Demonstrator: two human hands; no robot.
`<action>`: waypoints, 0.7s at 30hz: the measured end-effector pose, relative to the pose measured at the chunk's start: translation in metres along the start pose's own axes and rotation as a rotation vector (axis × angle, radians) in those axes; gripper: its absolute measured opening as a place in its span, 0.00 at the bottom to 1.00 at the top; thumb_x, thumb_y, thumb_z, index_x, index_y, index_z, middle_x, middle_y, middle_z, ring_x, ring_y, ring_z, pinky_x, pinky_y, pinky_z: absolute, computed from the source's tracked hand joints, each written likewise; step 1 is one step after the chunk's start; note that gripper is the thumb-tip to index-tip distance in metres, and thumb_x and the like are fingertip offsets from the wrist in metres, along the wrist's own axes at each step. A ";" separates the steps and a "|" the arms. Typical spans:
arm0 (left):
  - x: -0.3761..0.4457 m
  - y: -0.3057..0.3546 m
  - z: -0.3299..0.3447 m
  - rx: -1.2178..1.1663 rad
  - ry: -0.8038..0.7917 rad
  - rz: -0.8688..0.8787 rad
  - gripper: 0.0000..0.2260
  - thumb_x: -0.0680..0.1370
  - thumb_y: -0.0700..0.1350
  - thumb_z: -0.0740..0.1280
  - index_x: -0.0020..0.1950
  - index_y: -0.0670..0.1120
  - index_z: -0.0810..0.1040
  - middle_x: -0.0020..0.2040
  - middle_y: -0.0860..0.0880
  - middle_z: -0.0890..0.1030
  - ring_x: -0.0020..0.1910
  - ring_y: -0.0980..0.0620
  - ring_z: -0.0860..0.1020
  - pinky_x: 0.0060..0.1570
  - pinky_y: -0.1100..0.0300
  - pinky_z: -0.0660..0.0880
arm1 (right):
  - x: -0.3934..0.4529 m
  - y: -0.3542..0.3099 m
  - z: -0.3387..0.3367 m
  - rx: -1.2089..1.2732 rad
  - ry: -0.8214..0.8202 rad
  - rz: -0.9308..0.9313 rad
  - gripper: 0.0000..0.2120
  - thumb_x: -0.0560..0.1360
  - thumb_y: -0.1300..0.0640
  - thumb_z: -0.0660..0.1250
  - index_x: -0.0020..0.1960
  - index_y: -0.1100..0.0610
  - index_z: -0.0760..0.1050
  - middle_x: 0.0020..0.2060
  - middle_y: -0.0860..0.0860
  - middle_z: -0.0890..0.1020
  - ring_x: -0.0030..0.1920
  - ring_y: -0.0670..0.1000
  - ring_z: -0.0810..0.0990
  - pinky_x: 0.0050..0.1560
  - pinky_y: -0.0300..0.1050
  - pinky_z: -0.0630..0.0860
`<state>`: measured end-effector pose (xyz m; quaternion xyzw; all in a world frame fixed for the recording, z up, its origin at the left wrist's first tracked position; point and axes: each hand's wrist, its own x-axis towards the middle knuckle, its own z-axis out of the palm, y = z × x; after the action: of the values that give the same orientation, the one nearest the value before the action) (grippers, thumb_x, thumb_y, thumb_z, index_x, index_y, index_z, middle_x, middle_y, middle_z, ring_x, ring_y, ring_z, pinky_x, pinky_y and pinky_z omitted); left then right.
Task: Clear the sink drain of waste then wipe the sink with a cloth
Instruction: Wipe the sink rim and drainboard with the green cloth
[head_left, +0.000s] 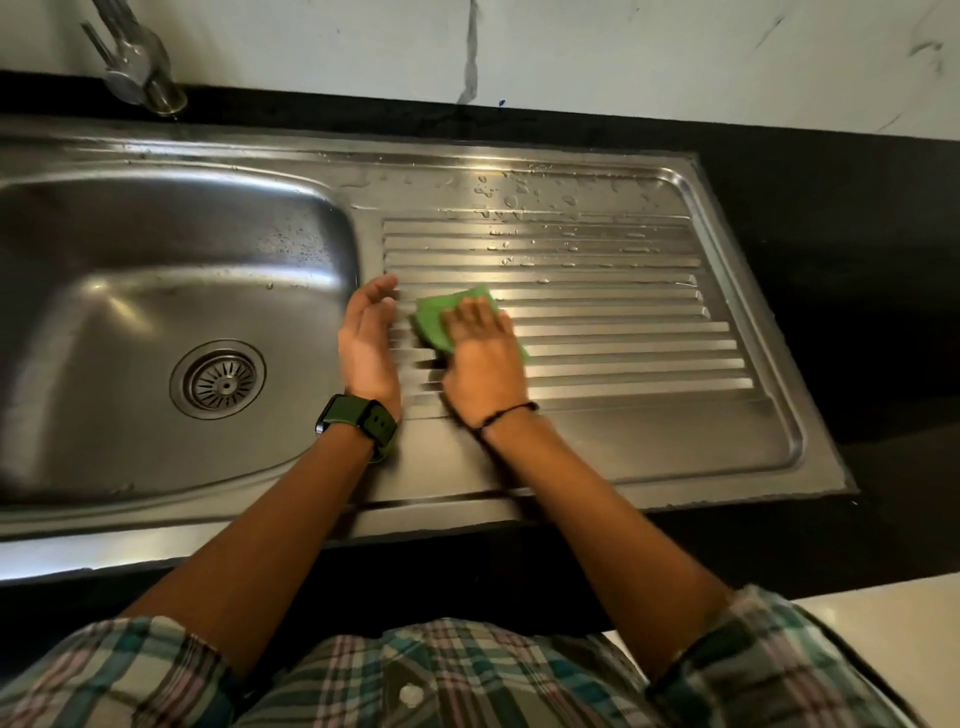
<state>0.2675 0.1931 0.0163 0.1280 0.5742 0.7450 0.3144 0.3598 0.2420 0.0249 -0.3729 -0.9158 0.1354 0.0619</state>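
Spanning most of the view: dark table (831, 218), running left to right under a pale wall (571, 52). Sitting sunk into the table: steel sink (571, 467), with bowl (104, 312) at left and ribbed drainboard (623, 291) at right. Glistening with water drops along the far ribs and far rim of the drainboard. Standing at far left behind the bowl: tap (140, 73), partly cut off by the frame's edge. Filling the near edge: checked shirt (441, 680), sleeves rolled above the elbows. Lying in the bowl's floor toward its near right: drain (218, 378), strainer slots looking clear.

Reaching from the near side over the sink's near rim onto the left end of the drainboard: both forearms. Pressing flat, palm down, fingers spread slightly: right hand (485, 358), blurred, covering the cloth (441, 317). Lying under that hand on the ribs, near the drainboard's left end: the green cloth, poking out far and left of the fingers. Hovering just left of the cloth, beside the bowl's right rim: left hand (366, 343), open, palm facing right, gripping nothing. Wrapping the left wrist: watch (358, 423). Circling the right wrist: dark thread band (506, 413).
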 end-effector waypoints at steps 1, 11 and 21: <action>-0.001 0.001 0.001 0.005 0.002 0.006 0.15 0.68 0.44 0.58 0.53 0.45 0.75 0.51 0.47 0.76 0.53 0.51 0.73 0.59 0.54 0.69 | 0.005 -0.017 0.006 -0.017 -0.017 -0.041 0.28 0.72 0.59 0.60 0.71 0.59 0.61 0.73 0.58 0.63 0.75 0.56 0.55 0.75 0.49 0.48; -0.004 -0.003 -0.001 0.021 -0.024 0.030 0.16 0.69 0.43 0.58 0.56 0.44 0.73 0.53 0.47 0.75 0.50 0.54 0.73 0.55 0.62 0.70 | 0.005 0.036 -0.012 -0.168 -0.074 -0.181 0.27 0.75 0.61 0.59 0.73 0.53 0.59 0.75 0.51 0.59 0.76 0.49 0.53 0.75 0.50 0.43; 0.003 -0.010 -0.002 0.110 -0.033 0.059 0.15 0.69 0.44 0.59 0.54 0.47 0.75 0.49 0.55 0.77 0.47 0.62 0.74 0.46 0.74 0.71 | -0.034 0.224 -0.090 -0.178 -0.042 0.446 0.31 0.69 0.71 0.62 0.71 0.56 0.64 0.73 0.54 0.63 0.73 0.56 0.62 0.75 0.54 0.51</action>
<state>0.2672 0.1944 0.0060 0.1742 0.6051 0.7190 0.2941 0.5526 0.3895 0.0443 -0.5672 -0.8201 0.0721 -0.0217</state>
